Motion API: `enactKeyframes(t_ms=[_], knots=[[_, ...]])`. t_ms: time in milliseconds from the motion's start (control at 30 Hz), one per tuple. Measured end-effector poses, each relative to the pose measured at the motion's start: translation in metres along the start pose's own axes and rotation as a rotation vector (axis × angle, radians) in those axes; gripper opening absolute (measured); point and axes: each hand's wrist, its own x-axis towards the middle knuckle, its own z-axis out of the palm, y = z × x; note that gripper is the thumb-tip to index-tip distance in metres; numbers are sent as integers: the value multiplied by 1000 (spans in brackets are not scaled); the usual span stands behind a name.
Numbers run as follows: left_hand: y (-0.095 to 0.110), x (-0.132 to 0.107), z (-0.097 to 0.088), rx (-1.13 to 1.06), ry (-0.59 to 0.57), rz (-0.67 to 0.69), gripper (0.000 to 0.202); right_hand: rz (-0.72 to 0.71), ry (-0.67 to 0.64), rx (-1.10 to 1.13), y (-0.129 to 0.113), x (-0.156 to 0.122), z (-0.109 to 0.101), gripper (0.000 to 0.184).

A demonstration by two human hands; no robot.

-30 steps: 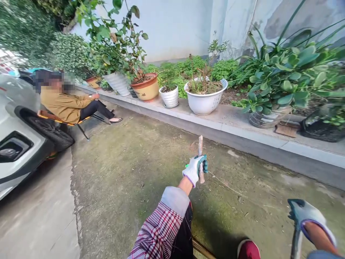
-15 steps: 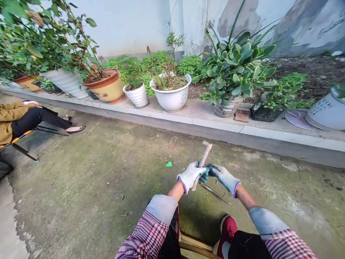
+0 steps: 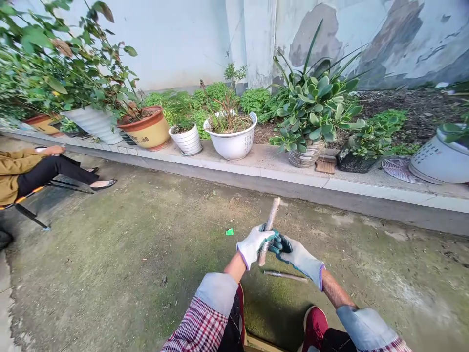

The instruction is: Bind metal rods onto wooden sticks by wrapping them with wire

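My left hand point(image 3: 252, 247), in a white glove with a teal coated palm, is wrapped around a short wooden stick point(image 3: 273, 212). The stick slants upward, and a silvery wrapping shows near its lower end. My right hand point(image 3: 298, 255), gloved alike, is drawn up against the left fingertips with its fingers curled. What its fingertips pinch, if anything, is hidden. On the ground just below the hands lies a second, thinner stick point(image 3: 287, 276) with a silvery wrapped part towards its left end.
A small green scrap point(image 3: 229, 231) lies on the mossy concrete ground point(image 3: 120, 254). Ahead runs a low tiled ledge point(image 3: 293, 181) bearing several potted plants, among them a white pot point(image 3: 234, 142). A seated person point(image 3: 40, 166) is at the left. My red shoe point(image 3: 315, 325) is below.
My view has tipped slightly upward. The thinner stick below my hands now lies flatter and farther from the left fingers. Both hands stay together, the left still holding its stick.
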Motion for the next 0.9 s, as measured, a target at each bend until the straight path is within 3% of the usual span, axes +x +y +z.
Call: enactKeyframes(t_ms=[100,233,367,467,567,700,767,800,900], knots=[[1,1,1,66,11,21,21,13,-63,4,0,-7,4,27],[5,4,-12,220,70,47,16,80,34,-40,-8,-25,-7,45],[1,7,-27,509,202,78,21,14,71,-292,-24,-38,-18,42],[-12,5,-26,710,229,62,32,-33,26,-460,-28,-42,-32,38],[-25,-6,-15,822,122,-14,30,62,79,-581,-19,-37,-64,44],[-21,-24,-6,840,-202,-88,20,167,233,-648,3,-24,-106,46],[-10,-27,-8,720,-325,-66,27,164,207,-635,6,-23,-103,39],[-4,-26,-11,641,-309,-41,28,142,159,-623,4,-24,-94,34],[4,-20,-20,467,7,36,25,72,-68,-594,-10,-34,-47,25]])
